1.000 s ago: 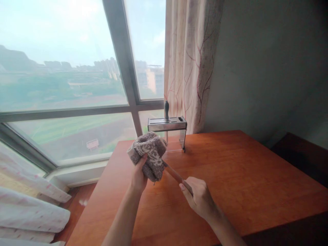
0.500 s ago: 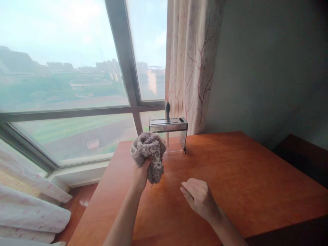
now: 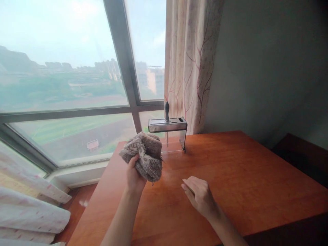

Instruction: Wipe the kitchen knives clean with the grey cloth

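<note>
A crumpled grey-brown cloth (image 3: 150, 155) with a fluffy, towel-like surface is gripped in my left hand (image 3: 135, 176), raised above the table. The thumb presses on its near side, and the other fingers are hidden behind or under it. My right hand (image 3: 198, 194) is over the wooden table (image 3: 230, 177), to the right of the cloth and apart from it. Its fingers are curled together with the thumb alongside; whether anything is inside cannot be seen.
Behind the cloth, a clear-sided knife block (image 3: 167, 125) with a metal top and one dark-handled knife (image 3: 167, 111) stands at the table's far edge. A large window (image 3: 64, 85) fills the left. Curtains hang at the back (image 3: 191, 68) and lower left (image 3: 30, 208).
My left hand has turned and shifted slightly left, so the cloth shows a different, broader side with its folds rearranged. My right hand has hardly moved.
</note>
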`<state>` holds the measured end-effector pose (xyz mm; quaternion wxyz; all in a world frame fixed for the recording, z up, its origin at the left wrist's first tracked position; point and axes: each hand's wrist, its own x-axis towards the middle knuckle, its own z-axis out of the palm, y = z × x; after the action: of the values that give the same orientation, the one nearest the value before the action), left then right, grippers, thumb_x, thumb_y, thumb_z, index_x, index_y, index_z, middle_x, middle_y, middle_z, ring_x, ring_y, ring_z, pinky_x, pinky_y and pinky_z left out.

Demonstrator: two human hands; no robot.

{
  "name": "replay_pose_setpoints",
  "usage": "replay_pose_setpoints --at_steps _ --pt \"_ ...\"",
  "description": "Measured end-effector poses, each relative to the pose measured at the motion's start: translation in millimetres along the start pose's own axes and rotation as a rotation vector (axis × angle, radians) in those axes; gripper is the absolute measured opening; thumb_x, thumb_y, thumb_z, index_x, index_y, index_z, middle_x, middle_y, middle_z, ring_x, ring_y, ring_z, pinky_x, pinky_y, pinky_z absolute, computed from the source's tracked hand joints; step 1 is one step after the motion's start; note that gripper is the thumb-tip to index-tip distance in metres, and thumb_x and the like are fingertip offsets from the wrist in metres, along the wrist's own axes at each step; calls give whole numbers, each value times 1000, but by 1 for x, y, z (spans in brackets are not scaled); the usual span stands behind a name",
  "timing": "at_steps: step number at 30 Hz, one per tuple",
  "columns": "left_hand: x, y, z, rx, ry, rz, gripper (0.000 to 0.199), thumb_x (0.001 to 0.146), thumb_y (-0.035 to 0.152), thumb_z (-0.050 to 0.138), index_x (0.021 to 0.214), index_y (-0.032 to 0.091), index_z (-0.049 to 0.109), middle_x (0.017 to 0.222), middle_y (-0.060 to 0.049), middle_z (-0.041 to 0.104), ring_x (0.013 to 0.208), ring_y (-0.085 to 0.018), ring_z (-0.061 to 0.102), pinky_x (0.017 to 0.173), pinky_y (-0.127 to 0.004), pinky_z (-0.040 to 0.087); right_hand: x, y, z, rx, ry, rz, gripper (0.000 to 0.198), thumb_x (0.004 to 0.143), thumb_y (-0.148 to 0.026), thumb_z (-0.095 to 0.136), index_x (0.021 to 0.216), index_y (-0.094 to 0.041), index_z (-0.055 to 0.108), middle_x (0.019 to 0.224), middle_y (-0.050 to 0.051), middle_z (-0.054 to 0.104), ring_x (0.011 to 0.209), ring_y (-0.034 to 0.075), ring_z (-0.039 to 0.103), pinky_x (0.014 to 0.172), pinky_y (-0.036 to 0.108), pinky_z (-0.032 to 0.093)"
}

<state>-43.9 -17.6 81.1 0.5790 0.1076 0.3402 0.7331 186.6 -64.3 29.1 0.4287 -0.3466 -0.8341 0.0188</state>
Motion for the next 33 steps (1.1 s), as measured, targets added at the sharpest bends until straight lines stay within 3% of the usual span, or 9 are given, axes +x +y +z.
replay_pose_setpoints --at_steps 6,9,12,17,20,27,30,33 --pt "12 17 -12 -135 93 115 30 79 30 53 100 15 68 85 -5 73 93 -24 66 88 -36 52 -16 2 -3 271 122 383 35 95 -30 44 69 -19 65 63 4 66 62 17 65 61 26 46" --pt "13 23 -17 -173 44 213 33 82 37 50 104 20 68 95 -5 73 104 -26 62 93 -40 48 -26 2 -3 354 203 521 36 94 -34 46 70 -20 69 65 5 70 64 19 68 65 28 50" --pt "12 28 -20 -196 -57 273 36 83 42 48 109 23 66 105 -5 72 113 -27 57 95 -44 46 -28 0 -5 435 306 630 41 94 -40 46 68 -19 70 63 6 70 61 20 67 62 28 51" --pt "15 28 -17 -221 29 329 34 83 39 51 109 23 66 105 -5 72 111 -24 59 96 -39 46 -17 -10 -10 578 454 738 51 95 -45 40 63 -17 67 63 7 69 59 18 62 59 28 49" --pt "12 19 -11 -227 19 258 33 85 38 51 109 20 67 101 -5 73 103 -24 64 94 -38 48 -10 -15 -8 687 401 759 57 96 -48 35 58 -17 64 60 7 67 56 17 60 58 28 48" --pt "2 -5 -5 -201 -74 -28 33 86 36 55 111 18 66 90 -5 75 94 -22 68 90 -33 52 -7 -23 10 784 69 773 60 91 -57 40 53 -17 63 53 6 66 53 17 61 59 27 51" --pt "1 -9 -1 -202 -111 -48 40 87 45 52 116 20 64 93 -5 75 100 -23 67 91 -34 52 -4 -26 14 809 39 777 60 91 -57 40 52 -17 62 53 7 66 53 17 61 60 27 51" --pt "-3 -17 3 -176 -105 -107 37 86 45 53 108 19 68 87 -5 75 100 -24 67 92 -35 52 3 -29 20 810 59 775 55 92 -54 42 56 -17 63 55 7 66 54 17 63 60 27 52"
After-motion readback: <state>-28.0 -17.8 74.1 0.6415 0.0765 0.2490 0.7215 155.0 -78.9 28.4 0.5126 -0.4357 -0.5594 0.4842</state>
